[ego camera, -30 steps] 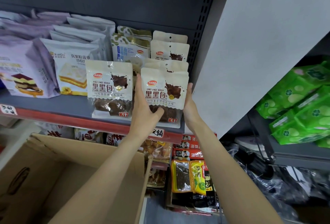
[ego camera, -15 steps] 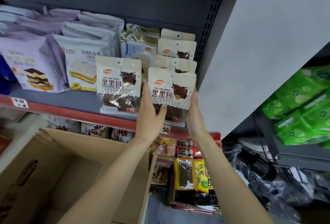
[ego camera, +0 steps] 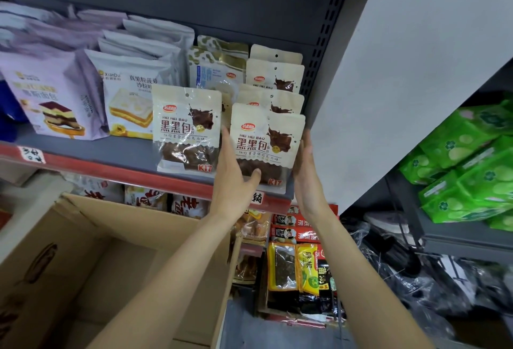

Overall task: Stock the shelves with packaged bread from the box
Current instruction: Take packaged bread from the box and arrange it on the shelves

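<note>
The left hand and right hand are bracketing the cream chocolate-bread pouch at the front of the grey metal shelf — left thumb pressing its face, right grip flat-fingered against its edge — squaring it upright before the row behind.

The front chocolate bread pack at the frame's centre reads "HEI HEI BAO" over large characters "黑黑包", with "KIT" in red at its lower corner; the matching pack just left of it carries the same wording. Further left, a white sandwich-bread bag shows "XianDu" near its top. On the red shelf edge a small tag bears "銷", and red packets lower down show "3-5".
</note>
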The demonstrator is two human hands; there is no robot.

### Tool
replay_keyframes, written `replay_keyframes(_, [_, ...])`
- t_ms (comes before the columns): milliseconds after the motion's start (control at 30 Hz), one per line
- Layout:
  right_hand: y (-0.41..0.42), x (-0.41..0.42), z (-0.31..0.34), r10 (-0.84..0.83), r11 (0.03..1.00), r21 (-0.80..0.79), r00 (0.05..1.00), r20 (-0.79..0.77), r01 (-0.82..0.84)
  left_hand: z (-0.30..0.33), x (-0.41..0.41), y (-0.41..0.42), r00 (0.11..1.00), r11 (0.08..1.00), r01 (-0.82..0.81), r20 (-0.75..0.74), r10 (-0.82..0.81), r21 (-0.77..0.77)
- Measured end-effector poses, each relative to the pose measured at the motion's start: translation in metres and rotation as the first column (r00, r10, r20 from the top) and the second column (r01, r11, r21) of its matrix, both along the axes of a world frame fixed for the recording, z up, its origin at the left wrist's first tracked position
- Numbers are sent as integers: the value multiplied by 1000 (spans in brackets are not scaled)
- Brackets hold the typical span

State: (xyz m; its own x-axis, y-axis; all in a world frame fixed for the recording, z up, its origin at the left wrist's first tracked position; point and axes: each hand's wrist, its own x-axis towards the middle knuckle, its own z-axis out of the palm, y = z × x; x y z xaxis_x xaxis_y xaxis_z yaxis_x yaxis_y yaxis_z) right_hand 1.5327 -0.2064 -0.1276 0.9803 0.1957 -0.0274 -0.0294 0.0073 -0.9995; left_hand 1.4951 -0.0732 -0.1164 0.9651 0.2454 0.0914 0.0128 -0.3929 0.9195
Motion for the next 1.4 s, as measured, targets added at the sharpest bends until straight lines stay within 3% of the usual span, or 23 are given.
replay_keyframes(167, [-3,-25,5,-71,988,-129,990,121,87,7,-30,18,998,993,47,-56,-41,112])
replay_keyframes(267, [2,-31,1,-174,941,-263,971,166,214,11,-57,38,999,999,16,-30,-14,50])
replay_keyframes(400, [11,-30,-8,-261,871,-377,947,189,316,11,-61,81,959,957,-264,140,247,119])
replay_keyframes(467, [14,-28,-8,-277,850,-398,935,220,345,7,-41,107,947,947,-315,86,309,64])
replay_keyframes(567, [16,-24,-6,-279,815,-446,925,257,369,5,-9,131,988,991,-133,-82,130,-31])
replay_keyframes(667, [19,-26,-2,-240,806,-496,944,226,324,3,6,132,997,999,-5,-77,1,-52])
replay_keyframes(1000, [30,-30,13,-286,788,-534,950,123,306,-11,11,141,995,999,37,-96,-34,25])
replay_keyframes(1167, [35,-34,13,-333,778,-523,934,126,348,-11,6,155,997,987,-21,-69,32,157])
replay_keyframes(1400, [38,-34,16,-353,777,-524,931,97,349,-5,-1,177,993,961,103,-81,-85,258])
